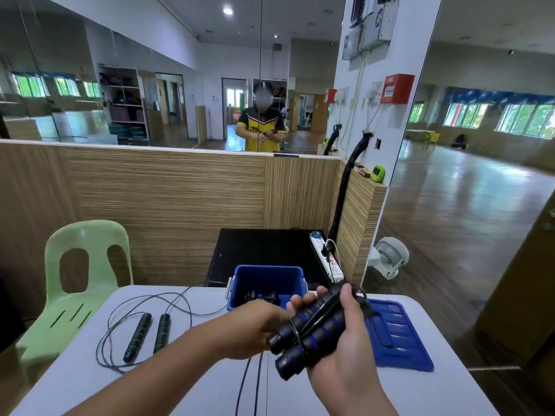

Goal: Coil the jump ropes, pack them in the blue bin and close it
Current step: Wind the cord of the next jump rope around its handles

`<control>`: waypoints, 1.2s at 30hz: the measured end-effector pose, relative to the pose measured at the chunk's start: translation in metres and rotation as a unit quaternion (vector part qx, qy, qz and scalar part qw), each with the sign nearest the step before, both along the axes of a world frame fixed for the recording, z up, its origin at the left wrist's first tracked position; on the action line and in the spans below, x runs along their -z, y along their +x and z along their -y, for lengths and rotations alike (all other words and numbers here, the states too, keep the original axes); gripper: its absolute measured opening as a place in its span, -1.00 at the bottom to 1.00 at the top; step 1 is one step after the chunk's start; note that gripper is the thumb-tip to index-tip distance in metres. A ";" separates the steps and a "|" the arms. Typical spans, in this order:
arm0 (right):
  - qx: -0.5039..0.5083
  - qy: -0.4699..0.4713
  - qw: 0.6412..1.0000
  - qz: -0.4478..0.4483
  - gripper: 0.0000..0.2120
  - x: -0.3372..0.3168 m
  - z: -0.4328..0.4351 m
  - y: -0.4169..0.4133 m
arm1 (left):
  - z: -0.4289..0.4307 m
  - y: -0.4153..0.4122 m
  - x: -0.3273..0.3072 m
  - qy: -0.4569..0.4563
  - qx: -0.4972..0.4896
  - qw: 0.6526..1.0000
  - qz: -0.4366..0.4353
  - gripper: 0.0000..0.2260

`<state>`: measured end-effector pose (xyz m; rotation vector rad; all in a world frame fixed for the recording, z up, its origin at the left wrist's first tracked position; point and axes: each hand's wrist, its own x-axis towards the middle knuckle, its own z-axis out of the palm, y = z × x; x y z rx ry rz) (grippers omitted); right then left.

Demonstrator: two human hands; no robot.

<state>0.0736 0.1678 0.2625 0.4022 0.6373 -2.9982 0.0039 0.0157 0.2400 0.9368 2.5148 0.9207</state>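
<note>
**Winding the cord around the blue-ringed handles**

The right hand [345,334] is gripping a pair of black foam jump-rope handles with blue rings [309,331], fingers curled around both so they are lying side by side, held above the near right part of the pale grey surface [195,385]. The left hand [255,328] is sitting just beside the handles' lower ends; its fingers are mostly hidden, so I cannot tell whether it is pinching the thin dark cord [249,382] that is hanging down toward the near edge. A few turns of cord are already crossing the handles.

The foam is looking soft and grippy, so clamping at the middle seems the safest hold. The cord is appearing thin, light and springy, and is likely to slip off unless kept taut.

The open blue plastic bin [267,283] is standing at the far edge, with some dark handles already lying inside. Its ribbed blue lid [399,340] is lying flat toward the right edge. A second black-handled jump rope [147,334] is lying uncoiled on the left side, well apart from the bin.
</note>
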 end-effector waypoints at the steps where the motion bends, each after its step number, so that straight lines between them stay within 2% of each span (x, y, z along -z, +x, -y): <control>1: -0.014 0.003 1.000 -0.002 -0.57 0.001 -0.001 0.001 | -0.001 -0.002 -0.001 -0.030 -0.001 0.999 -0.031 -0.85; 3: -0.033 0.016 0.999 -0.008 -0.57 0.003 -0.005 0.002 | -0.002 -0.008 -0.002 -0.095 0.014 0.990 -0.104 -0.82; 4: -0.043 0.030 0.999 -0.013 -0.58 0.006 -0.007 0.001 | -0.002 -0.011 -0.003 -0.116 0.022 0.987 -0.112 -0.80; 6: -0.059 0.065 0.996 -0.023 -0.61 0.013 -0.010 -0.001 | 0.000 -0.016 -0.008 -0.125 0.029 0.989 -0.068 -0.79; 9: -0.044 0.118 0.992 -0.026 -0.62 0.023 -0.014 -0.004 | -0.001 -0.017 -0.019 -0.122 0.021 0.992 0.000 -0.85; 14: 0.008 0.216 0.976 -0.025 -0.59 0.036 -0.016 -0.006 | -0.007 -0.019 -0.027 -0.117 -0.038 0.992 0.032 -0.89; 16: 0.017 0.257 0.966 -0.033 -0.65 0.039 -0.016 -0.007 | -0.009 -0.017 -0.030 -0.100 -0.064 0.992 0.042 -0.87; 19: 0.034 0.303 0.951 -0.048 -0.76 0.038 -0.015 -0.008 | -0.014 -0.012 -0.031 -0.073 -0.109 0.990 0.049 -0.83; 26: 0.120 0.376 0.917 -0.053 -0.70 0.044 -0.009 -0.012 | -0.029 0.006 -0.034 -0.058 -0.225 0.973 -0.007 -0.74; 31: 0.187 0.406 0.893 -0.043 -0.72 0.044 -0.001 -0.013 | -0.039 0.021 -0.023 0.011 -0.295 0.954 -0.045 -0.77; 34: 0.211 0.394 0.893 -0.055 -0.66 0.036 0.002 -0.013 | -0.048 0.033 -0.018 0.121 -0.326 0.937 -0.036 -0.77; 36: 0.212 0.398 0.889 -0.085 -0.72 0.030 0.001 -0.013 | -0.052 0.041 -0.016 0.205 -0.349 0.914 -0.013 -0.81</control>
